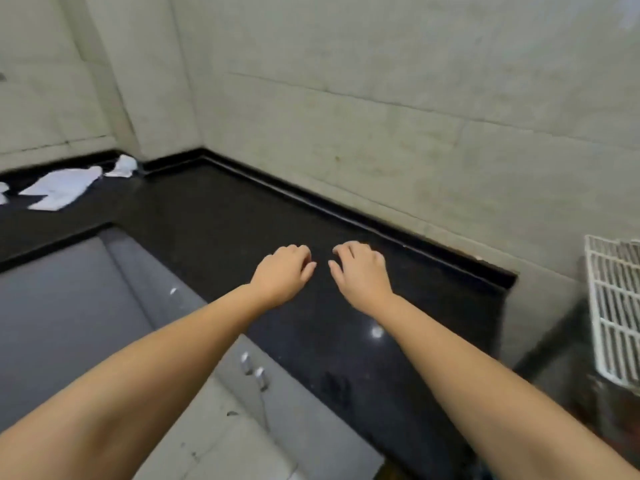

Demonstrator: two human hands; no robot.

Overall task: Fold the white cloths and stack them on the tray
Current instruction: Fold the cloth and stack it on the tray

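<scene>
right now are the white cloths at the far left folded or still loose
Loose, it seems. The white cloths lie rumpled and uneven on the black counter, not squared or stacked. Neither the left hand nor the right hand touches them.

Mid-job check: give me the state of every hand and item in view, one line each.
left hand: empty, fingers loosely curled over the black counter.
right hand: empty, fingers loosely curled over the counter.
white cloths: unfolded, far left on the counter.
white wire rack: tilted, at right.
</scene>
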